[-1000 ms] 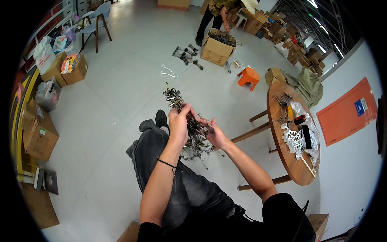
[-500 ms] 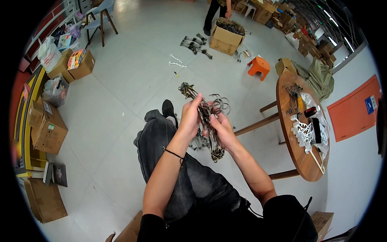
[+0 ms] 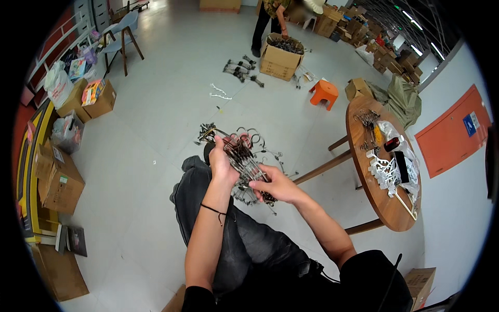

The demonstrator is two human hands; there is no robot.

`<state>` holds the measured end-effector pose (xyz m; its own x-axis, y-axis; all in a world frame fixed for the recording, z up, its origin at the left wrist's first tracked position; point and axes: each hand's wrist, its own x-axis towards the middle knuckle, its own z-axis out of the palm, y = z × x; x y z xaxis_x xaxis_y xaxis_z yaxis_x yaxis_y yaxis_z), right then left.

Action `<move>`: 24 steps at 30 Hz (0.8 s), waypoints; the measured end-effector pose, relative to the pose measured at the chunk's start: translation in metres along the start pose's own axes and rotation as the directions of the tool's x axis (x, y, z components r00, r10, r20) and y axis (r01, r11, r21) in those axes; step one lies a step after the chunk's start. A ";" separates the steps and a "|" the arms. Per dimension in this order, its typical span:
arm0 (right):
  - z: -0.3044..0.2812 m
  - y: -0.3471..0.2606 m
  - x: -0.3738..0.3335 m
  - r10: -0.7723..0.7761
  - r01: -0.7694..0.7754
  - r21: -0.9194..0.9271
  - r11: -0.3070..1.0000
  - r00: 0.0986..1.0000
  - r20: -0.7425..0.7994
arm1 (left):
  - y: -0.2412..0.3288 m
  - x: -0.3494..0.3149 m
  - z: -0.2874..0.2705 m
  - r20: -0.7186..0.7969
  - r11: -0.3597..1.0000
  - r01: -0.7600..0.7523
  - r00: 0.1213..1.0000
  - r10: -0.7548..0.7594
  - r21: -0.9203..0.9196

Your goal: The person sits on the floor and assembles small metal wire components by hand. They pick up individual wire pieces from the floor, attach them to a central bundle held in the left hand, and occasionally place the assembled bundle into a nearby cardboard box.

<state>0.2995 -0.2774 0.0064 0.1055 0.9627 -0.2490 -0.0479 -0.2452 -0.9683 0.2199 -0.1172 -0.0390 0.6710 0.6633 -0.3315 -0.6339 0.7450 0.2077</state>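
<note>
Wire bundle (image 3: 245, 157) has tilted leftward, left fingers (image 3: 219, 142) and right fingers (image 3: 266, 171) curled round it, open floor (image 3: 306, 143) toward the table edge (image 3: 358, 161).

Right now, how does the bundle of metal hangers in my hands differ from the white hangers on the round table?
Colour: the metal hangers are dark and shiny; the white hangers are pale all over.
Support: your left hand and right hand hold the metal hangers; the white hangers lie on the round table.
Both are groups of several thin pieces.
</note>
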 end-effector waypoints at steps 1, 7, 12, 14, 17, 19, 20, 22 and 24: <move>0.003 0.002 0.000 -0.009 0.009 -0.009 1.000 1.000 -0.003 | 0.002 -0.004 0.004 -0.002 0.999 0.008 1.000 -0.008 0.043; 0.006 0.016 -0.009 -0.158 0.152 -0.068 0.986 0.984 -0.089 | 0.013 -0.010 0.008 0.084 0.980 -0.009 0.996 -0.008 0.199; -0.003 0.042 -0.012 -0.329 0.373 0.069 0.925 0.880 -0.343 | 0.010 -0.008 0.009 0.123 0.994 -0.112 0.986 0.113 -0.016; 0.004 0.039 -0.012 -0.268 0.338 0.084 0.937 0.854 -0.447 | 0.008 -0.008 0.006 0.091 0.989 -0.146 0.985 0.145 -0.004; 0.005 0.047 -0.006 -0.306 0.322 -0.067 0.944 0.785 -0.539 | 0.004 -0.008 0.004 0.013 0.984 -0.170 0.985 0.170 0.047; 0.004 0.053 -0.005 -0.282 0.293 -0.084 0.952 0.743 -0.608 | -0.001 -0.004 0.003 -0.019 0.980 -0.178 0.983 0.180 0.094; -0.001 0.058 -0.003 -0.291 0.293 -0.104 0.950 0.722 -0.627 | -0.006 -0.005 0.007 -0.051 0.973 -0.201 0.977 0.208 0.116; -0.005 0.061 -0.001 -0.296 0.300 -0.104 0.948 0.718 -0.629 | -0.008 -0.011 0.015 -0.071 0.967 -0.220 0.971 0.230 0.128; -0.006 0.059 0.002 -0.288 0.313 -0.063 0.947 0.751 -0.594 | -0.008 -0.005 0.004 -0.078 0.962 -0.231 0.967 0.244 0.145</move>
<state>0.3031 -0.2906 -0.0513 0.6834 0.7256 0.0801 0.0507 0.0623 -0.9968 0.2232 -0.1264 -0.0356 0.4642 0.8172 -0.3416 -0.7088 0.5740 0.4100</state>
